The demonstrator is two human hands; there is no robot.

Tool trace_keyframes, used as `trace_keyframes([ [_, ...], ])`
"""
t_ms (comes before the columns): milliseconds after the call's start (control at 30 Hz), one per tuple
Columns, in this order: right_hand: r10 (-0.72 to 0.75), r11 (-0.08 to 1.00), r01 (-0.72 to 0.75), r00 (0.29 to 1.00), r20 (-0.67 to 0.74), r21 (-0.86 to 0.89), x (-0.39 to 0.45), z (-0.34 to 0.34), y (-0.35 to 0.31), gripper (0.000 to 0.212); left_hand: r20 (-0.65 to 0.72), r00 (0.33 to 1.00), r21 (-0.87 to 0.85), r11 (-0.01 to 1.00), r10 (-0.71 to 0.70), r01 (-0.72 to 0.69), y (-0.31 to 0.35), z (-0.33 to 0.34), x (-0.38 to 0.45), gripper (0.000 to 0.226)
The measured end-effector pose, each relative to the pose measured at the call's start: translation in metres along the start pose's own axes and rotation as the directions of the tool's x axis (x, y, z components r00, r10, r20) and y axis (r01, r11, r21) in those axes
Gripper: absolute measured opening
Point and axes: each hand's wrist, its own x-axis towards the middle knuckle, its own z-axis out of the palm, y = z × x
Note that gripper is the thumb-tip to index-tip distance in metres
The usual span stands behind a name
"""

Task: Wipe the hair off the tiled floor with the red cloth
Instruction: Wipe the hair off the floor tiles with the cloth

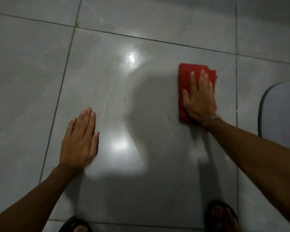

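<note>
1. Two hands were down on the tiled floor (pixel 32 72): the right hand (pixel 198 101) lay flat, fingers spread, pressing the folded red cloth (pixel 185 77) against the tile, while the left hand (pixel 79 139) rested palm-down with fingers together, holding nothing.
2. Several strands of hair (pixel 126 102) and dark specks lay on the tile between the hands, just left of the cloth, so the wiping looked unfinished.
3. Judging by that, a sweep leftward across the shadowed patch remained to be done.
4. No container appeared anywhere; only a grey mat (pixel 281 111) at the right edge and sandalled feet (pixel 222 216) at the bottom showed.
</note>
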Motion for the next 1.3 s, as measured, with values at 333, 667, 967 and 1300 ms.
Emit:
trace_keyframes([
  [333,-0.709,0.703,0.711,0.701,0.082,-0.001,-0.114,0.049,-0.076,0.070,-0.041,0.999,0.023,1.000,0.003,-0.002,-0.003,0.000,-0.001,0.065],
  [667,-0.330,0.941,0.329,0.944,0.005,-0.073,-0.009,0.011,-0.027,0.071,-0.032,0.999,0.018,1.000,0.002,-0.002,-0.003,0.002,0.000,0.066],
  [967,-0.957,0.075,0.976,0.014,0.288,0.203,-0.094,0.035,-0.023,0.063,-0.041,0.999,0.021,1.000,0.008,-0.007,-0.001,0.000,0.000,0.066],
  [1300,-0.268,0.960,0.274,0.958,-0.104,0.050,0.022,0.031,-0.128,0.069,-0.020,1.000,0.027,1.000,-0.005,0.005,-0.002,0.001,-0.001,0.065],
])
